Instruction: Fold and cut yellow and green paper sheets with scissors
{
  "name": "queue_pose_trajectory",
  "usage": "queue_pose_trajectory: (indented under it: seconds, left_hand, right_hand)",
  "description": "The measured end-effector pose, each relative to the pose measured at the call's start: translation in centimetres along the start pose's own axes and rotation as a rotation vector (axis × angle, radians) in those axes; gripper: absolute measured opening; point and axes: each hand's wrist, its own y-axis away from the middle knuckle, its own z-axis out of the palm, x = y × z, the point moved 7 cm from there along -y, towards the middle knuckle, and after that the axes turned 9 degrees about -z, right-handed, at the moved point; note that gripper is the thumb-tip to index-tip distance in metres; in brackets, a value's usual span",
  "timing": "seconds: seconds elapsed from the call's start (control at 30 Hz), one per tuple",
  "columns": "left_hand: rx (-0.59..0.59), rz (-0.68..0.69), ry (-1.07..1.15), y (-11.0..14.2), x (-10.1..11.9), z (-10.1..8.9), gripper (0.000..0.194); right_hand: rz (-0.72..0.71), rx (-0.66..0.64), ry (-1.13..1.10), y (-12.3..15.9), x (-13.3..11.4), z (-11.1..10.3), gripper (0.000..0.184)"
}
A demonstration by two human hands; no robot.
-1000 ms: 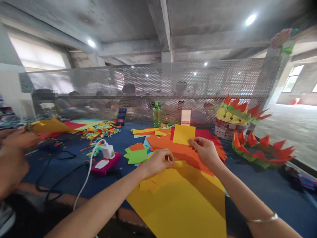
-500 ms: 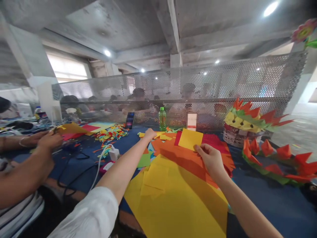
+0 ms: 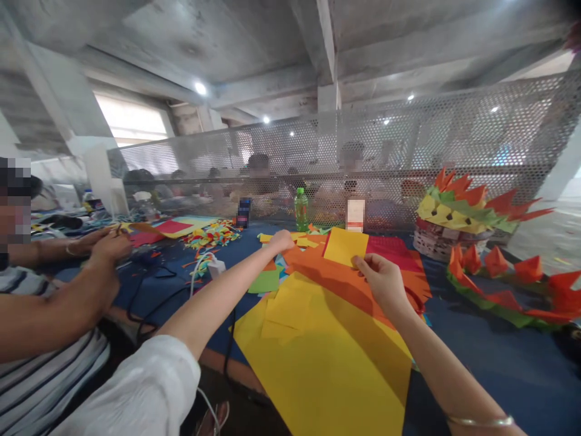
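My right hand [image 3: 384,277] pinches the lower right corner of a yellow paper square [image 3: 346,245] between thumb and fingers. The square is tilted up over a large orange sheet [image 3: 313,264]. Farther off, my left hand [image 3: 282,241] reaches among small yellow paper pieces [image 3: 307,241]. Its fingers are curled, and what they hold, if anything, is hidden. Nearer to me lies a large yellow sheet [image 3: 336,357] with several smaller yellow squares [image 3: 287,309] on it. A green paper piece [image 3: 264,280] sits beneath my left forearm.
Orange-and-green paper crowns, one on a basket [image 3: 431,238] and one on the table [image 3: 503,306], stand at the right. A green bottle [image 3: 300,209] stands before the mesh partition [image 3: 385,145]. Left are cut paper scraps [image 3: 211,235], a white plug [image 3: 216,267], cables and a co-worker's hands [image 3: 111,243].
The view has turned slightly left, showing more of the co-worker. My right hand still pinches the yellow square, and my left hand stays by the yellow pieces.
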Motion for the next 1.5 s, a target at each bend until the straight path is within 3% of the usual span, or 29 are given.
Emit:
queue_pose_trajectory:
  seconds: [0.33,0.63,0.93,1.13,1.3,1.5]
  left_hand:
    - [-0.093,0.173,-0.008,5.1,-0.5,1.5,0.031]
    - [-0.255,0.29,-0.171,6.4,-1.3,2.5,0.032]
    - [-0.037,0.241,-0.235,5.3,-1.6,3.1,0.033]
    - [0.11,0.194,-0.281,5.4,-1.9,0.3,0.036]
    - [0.182,0.189,-0.341,8.5,-2.7,-2.6,0.033]
    - [0.113,0.234,-0.401,13.7,-5.3,-2.4,0.034]
  right_hand:
    - [-0.008,-0.046,0.012,0.1,0.3,0.4,0.033]
    - [0.007,-0.068,0.014,0.2,0.2,0.6,0.031]
    - [-0.005,-0.084,0.024,0.2,0.2,0.8,0.031]
    - [-0.013,-0.089,0.023,0.0,0.5,0.8,0.031]
    - [-0.002,-0.099,0.021,0.0,0.6,0.9,0.031]
    - [0.004,-0.117,0.024,0.1,0.7,1.1,0.03]
